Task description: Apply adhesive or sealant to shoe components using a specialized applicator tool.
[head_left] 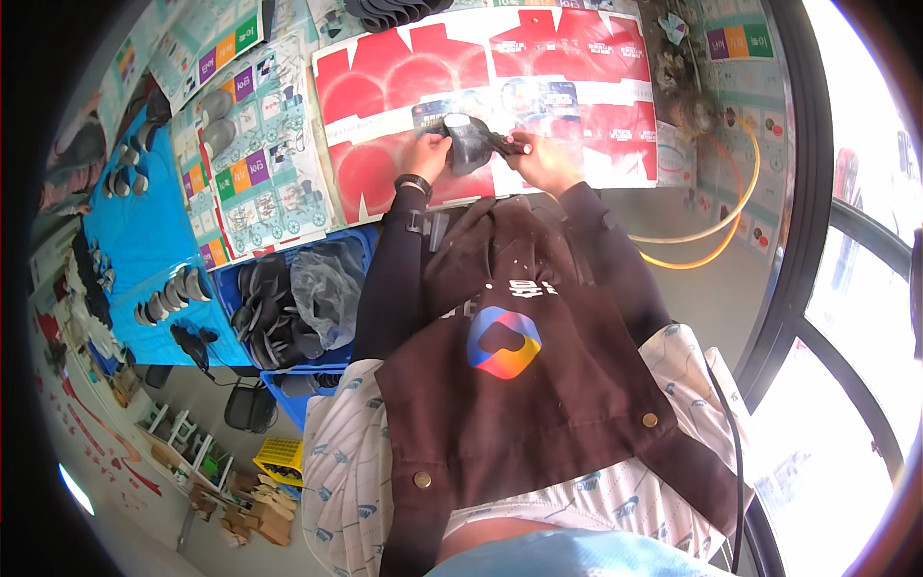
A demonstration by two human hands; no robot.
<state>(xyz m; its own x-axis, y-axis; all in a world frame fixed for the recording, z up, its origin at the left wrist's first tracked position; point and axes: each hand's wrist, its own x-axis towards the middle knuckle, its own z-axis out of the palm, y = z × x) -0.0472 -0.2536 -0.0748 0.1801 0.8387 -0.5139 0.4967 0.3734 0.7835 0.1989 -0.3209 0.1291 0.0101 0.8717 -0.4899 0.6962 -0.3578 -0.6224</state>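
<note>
A dark, curved piece like part of a shoe, with a pale patch at its upper end, is held over the red and white printed sheet. My left hand pinches its left edge between thumb and fingers. At its other side, my right hand is closed on a thin dark strip that meets the piece. Whether strip and piece are one thing I cannot tell. A dark band circles my left wrist.
Left of my arm, a blue crate holds black shoe-like pieces and a clear plastic bag. More curved pieces lie on a blue-covered table. A yellow-orange hose loops at the right. Black stacked pieces sit at the far edge.
</note>
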